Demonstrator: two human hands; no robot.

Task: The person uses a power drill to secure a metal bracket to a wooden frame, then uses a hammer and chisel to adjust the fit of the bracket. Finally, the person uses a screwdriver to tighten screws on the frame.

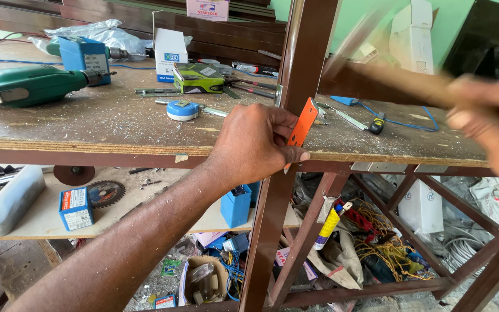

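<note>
My left hand (255,144) pinches a small orange flat plate (302,122) against a dark brown upright metal bar (295,69) that leans on the front edge of a worn wooden workbench (116,124). My right hand (489,124) is at the right edge, closed round a wooden handle (388,78) that is blurred with motion; the head of the tool is a smear near the bar and I cannot tell its kind.
On the bench lie a green power drill (24,85), blue box (85,55), white box (170,53), tape measure (183,110), pliers and screwdrivers. A lower shelf (47,216) holds blue boxes and cutting discs. Tangled wires, a glue tube (326,228) and clutter fill the floor beneath.
</note>
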